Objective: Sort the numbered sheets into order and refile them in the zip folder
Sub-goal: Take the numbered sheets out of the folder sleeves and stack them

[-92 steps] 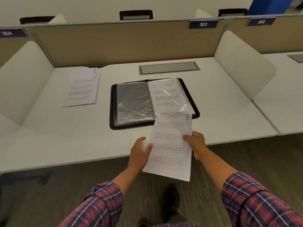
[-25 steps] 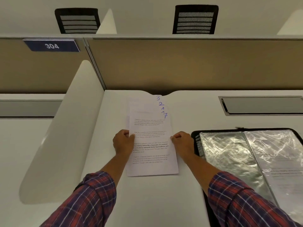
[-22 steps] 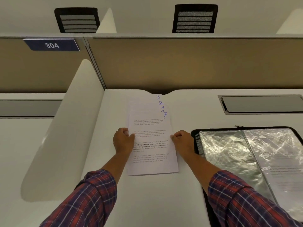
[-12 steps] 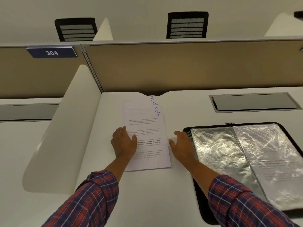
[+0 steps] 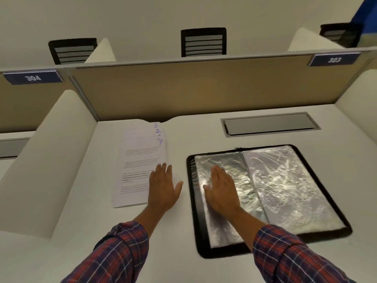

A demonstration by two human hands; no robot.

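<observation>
A staggered stack of numbered sheets (image 5: pixel 135 164) lies on the white desk, left of centre, with blue handwritten numbers 3, 2 and 7 showing down its right edge. The sheet marked 7 is on top. My left hand (image 5: pixel 163 185), fingers straight, is over the stack's right edge and the desk beside it. The black zip folder (image 5: pixel 318 172) lies open to the right, showing shiny plastic sleeves. One printed sheet sits inside the right-hand sleeve (image 5: pixel 285 180). My right hand (image 5: pixel 221 188) is flat and open over the left-hand sleeve.
A tan partition (image 5: pixel 183 88) closes the back of the desk, and white side dividers (image 5: pixel 51 160) flank it. A grey cable hatch (image 5: pixel 269 124) is set into the desk behind the folder. Labels 304 and 303 hang on the partition.
Both hands let go of the sheet marked 7, left on top of the stack. They opened and moved right; the right hand went from the stack's edge to the folder's left sleeve.
</observation>
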